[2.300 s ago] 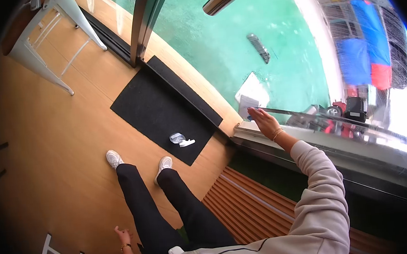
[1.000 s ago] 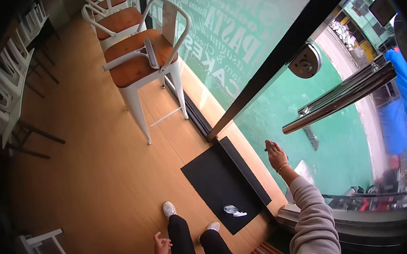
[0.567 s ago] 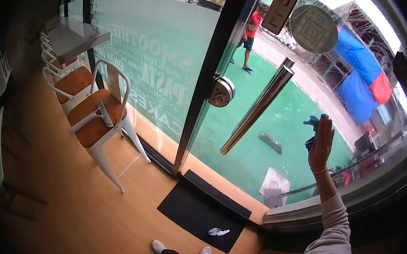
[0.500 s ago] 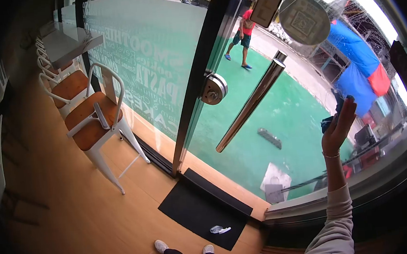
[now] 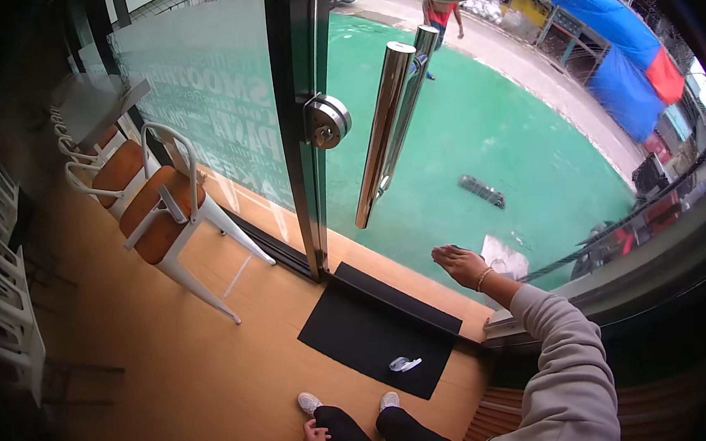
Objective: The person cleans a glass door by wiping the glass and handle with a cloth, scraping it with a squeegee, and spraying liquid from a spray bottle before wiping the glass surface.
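Note:
My right hand [image 5: 459, 267] is against the lower part of the glass door [image 5: 405, 254], fingers stretched to the left. A dark cloth showed under this palm a moment earlier; now the hand hides nearly all of it. Above and left of the hand is the long metal door handle [image 5: 384, 135], apart from it. My left hand [image 5: 315, 439] hangs low beside my dark-trousered leg, its fingers loosely bent and nothing seen in them. On the black mat [image 5: 361, 319] lies a small white and clear object [image 5: 404, 364], its kind unclear.
White metal chairs with wooden seats [image 5: 155, 236] stand at the left by a table [image 5: 99, 104]; a grey bar-shaped thing [image 5: 172, 203] rests on one seat. A round lock [image 5: 329, 121] sits on the door's edge. Outside, a person [image 5: 439, 19] is on the green ground.
My right hand has swept down and left across the glass, from upper right to below the handle. My view has shifted too. The person outside has moved. My left hand stays low.

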Demonstrator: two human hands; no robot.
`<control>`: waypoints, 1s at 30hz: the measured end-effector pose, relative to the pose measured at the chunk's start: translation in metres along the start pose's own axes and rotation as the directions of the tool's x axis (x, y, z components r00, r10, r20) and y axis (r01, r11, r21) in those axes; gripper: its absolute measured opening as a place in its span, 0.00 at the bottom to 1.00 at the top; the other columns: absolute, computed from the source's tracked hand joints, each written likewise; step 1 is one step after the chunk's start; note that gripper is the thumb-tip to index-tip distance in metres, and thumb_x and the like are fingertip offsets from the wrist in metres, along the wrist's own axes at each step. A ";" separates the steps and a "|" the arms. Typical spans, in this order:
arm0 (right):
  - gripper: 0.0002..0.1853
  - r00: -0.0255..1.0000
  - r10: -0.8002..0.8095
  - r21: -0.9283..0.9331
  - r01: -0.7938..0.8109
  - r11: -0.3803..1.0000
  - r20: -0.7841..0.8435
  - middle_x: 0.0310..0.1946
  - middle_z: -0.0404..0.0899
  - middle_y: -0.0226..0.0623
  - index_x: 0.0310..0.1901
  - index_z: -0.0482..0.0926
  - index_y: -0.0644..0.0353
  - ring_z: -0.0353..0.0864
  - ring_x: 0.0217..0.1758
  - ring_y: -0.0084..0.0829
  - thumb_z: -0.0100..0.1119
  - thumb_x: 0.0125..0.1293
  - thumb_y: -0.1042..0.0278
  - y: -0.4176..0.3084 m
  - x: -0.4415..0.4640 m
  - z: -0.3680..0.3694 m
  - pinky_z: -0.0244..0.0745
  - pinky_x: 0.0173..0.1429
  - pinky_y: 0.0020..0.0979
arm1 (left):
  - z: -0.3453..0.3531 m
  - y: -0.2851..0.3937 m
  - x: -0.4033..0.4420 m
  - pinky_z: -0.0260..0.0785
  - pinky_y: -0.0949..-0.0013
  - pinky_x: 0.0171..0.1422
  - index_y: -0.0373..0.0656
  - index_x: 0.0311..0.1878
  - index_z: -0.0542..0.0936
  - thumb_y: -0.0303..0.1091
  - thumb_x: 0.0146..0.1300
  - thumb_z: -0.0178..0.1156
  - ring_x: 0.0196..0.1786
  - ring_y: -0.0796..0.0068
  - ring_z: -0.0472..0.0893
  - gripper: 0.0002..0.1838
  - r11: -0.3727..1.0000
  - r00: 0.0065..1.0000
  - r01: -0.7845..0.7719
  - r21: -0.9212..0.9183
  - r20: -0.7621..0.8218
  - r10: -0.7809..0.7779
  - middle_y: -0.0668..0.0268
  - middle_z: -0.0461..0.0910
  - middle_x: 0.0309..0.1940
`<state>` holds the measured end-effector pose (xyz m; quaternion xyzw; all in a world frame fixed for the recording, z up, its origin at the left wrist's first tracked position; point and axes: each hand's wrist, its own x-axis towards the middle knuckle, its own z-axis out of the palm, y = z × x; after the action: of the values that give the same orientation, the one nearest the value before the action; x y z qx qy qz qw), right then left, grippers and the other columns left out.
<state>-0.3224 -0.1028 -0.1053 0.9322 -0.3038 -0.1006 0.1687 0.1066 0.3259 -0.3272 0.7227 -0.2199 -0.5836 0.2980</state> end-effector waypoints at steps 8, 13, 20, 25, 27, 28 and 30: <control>0.21 0.528 0.386 0.599 -0.321 -0.733 0.756 0.27 0.75 0.26 0.60 0.74 0.55 0.73 0.24 0.15 0.49 0.66 0.78 -0.178 -0.092 -0.015 0.70 0.30 0.18 | 0.040 0.125 -0.035 0.76 0.62 0.49 0.54 0.67 0.59 0.40 0.65 0.57 0.57 0.69 0.72 0.29 0.974 0.966 0.038 -0.225 0.259 0.023 0.61 0.65 0.61; 0.21 0.648 0.386 0.507 0.001 -0.862 0.656 0.58 0.74 0.40 0.60 0.72 0.64 0.72 0.61 0.29 0.49 0.64 0.78 -0.345 -0.044 -0.033 0.62 0.65 0.28 | 0.152 0.162 -0.026 0.70 0.62 0.56 0.53 0.69 0.57 0.42 0.61 0.62 0.65 0.64 0.67 0.36 0.949 0.851 -0.007 -0.316 0.496 0.172 0.58 0.60 0.64; 0.16 0.370 0.449 0.577 -0.421 -0.700 0.814 0.41 0.81 0.44 0.52 0.76 0.65 0.80 0.43 0.29 0.51 0.63 0.78 -0.331 -0.160 0.206 0.75 0.50 0.26 | 0.104 0.137 -0.004 0.78 0.67 0.41 0.48 0.61 0.65 0.27 0.65 0.53 0.38 0.67 0.83 0.21 0.880 0.919 0.300 -0.368 0.360 -0.163 0.63 0.73 0.43; 0.37 -0.288 0.053 -0.107 -0.512 -0.852 0.956 0.28 0.73 0.34 0.56 0.73 0.60 0.71 0.26 0.29 0.71 0.50 0.42 -0.385 -0.182 0.443 0.71 0.33 0.33 | 0.083 0.074 0.010 0.76 0.64 0.52 0.53 0.65 0.60 0.21 0.63 0.50 0.49 0.64 0.80 0.28 0.986 0.984 0.012 -0.168 0.176 0.018 0.60 0.70 0.53; 0.48 -0.366 -0.128 -0.268 -0.364 -0.892 0.922 0.44 0.74 0.43 0.59 0.69 0.59 0.76 0.45 0.50 0.68 0.43 0.30 -0.390 -0.128 0.447 0.74 0.42 0.52 | 0.080 0.052 0.004 0.66 0.70 0.56 0.48 0.51 0.77 0.24 0.65 0.50 0.50 0.72 0.72 0.14 0.929 0.984 -0.087 0.361 0.179 0.022 0.64 0.70 0.49; 0.46 -0.341 -0.186 -0.290 -0.284 -0.914 0.921 0.53 0.71 0.45 0.59 0.68 0.59 0.74 0.53 0.53 0.67 0.46 0.31 -0.403 -0.112 0.468 0.74 0.45 0.54 | 0.088 0.047 -0.002 0.63 0.70 0.55 0.49 0.45 0.81 0.26 0.65 0.50 0.49 0.69 0.72 0.11 0.887 0.983 -0.066 0.456 0.181 -0.020 0.61 0.69 0.48; 0.32 -0.330 -0.234 -0.315 -0.217 -0.924 0.914 0.42 0.78 0.46 0.49 0.75 0.64 0.81 0.41 0.48 0.65 0.55 0.42 -0.432 -0.101 0.511 0.77 0.40 0.50 | 0.098 0.031 -0.018 0.64 0.70 0.52 0.53 0.46 0.82 0.29 0.65 0.52 0.44 0.66 0.71 0.11 0.855 0.981 -0.053 0.515 0.185 -0.051 0.60 0.68 0.45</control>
<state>-0.3206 0.1561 -0.7308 0.1676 0.8276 -0.1282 0.5201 0.0077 0.2984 -0.3073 0.7163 -0.3967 -0.5697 0.0701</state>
